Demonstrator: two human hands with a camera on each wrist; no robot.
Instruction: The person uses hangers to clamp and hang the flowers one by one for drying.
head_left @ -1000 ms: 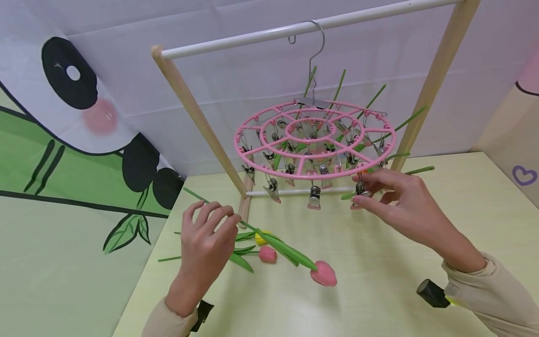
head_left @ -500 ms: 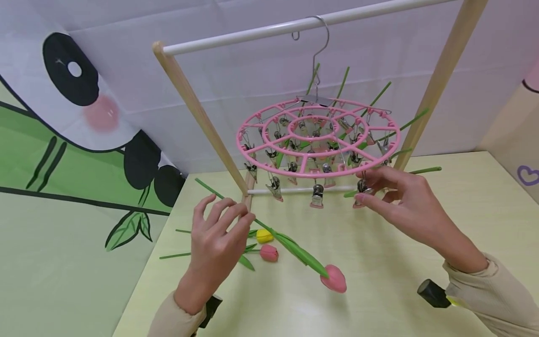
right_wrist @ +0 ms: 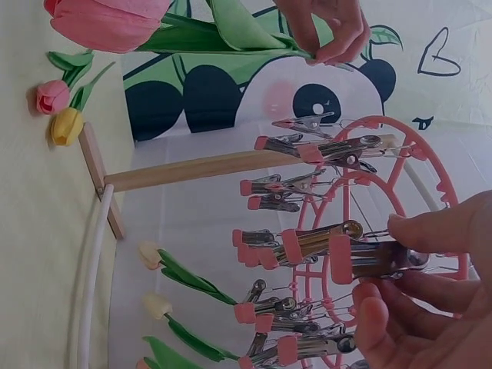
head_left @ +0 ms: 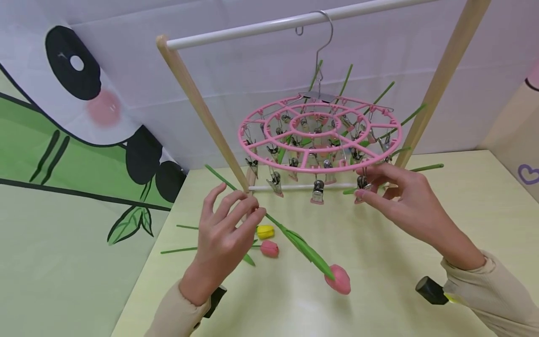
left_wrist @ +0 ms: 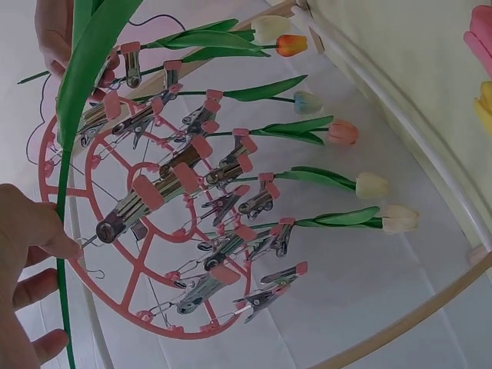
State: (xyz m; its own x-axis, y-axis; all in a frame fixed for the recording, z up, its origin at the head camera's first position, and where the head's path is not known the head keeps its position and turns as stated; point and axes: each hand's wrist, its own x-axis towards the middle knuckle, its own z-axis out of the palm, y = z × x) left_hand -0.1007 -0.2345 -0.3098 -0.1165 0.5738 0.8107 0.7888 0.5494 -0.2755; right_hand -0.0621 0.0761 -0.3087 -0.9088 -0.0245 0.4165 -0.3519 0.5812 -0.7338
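Note:
My left hand (head_left: 227, 234) pinches the thin green stem of a pink artificial tulip (head_left: 338, 280). The tulip slants down to the right, its bloom low over the table. At the near right rim of a round pink clip hanger (head_left: 304, 160), my right hand (head_left: 404, 196) pinches a metal clip (right_wrist: 377, 258) between thumb and fingers. Whether that clip's pink-tipped jaws are parted is hard to tell. The left wrist view shows the tulip's leaf (left_wrist: 77, 100) close up, and several tulips (left_wrist: 372, 185) held by their stems in other clips, blooms downward.
The hanger's hook (head_left: 324, 35) hangs on a white bar (head_left: 252, 29) between wooden posts (head_left: 202, 107). A yellow tulip (head_left: 265, 231) and another pink tulip (head_left: 269, 249) lie on the pale table (head_left: 303, 309), behind my left hand. Several bare clips (head_left: 317, 191) dangle along the near rim.
My left hand has moved right and slightly upward, carrying the pink tulip with it. My right hand keeps its hold on the same clip. The head view has shifted slightly.

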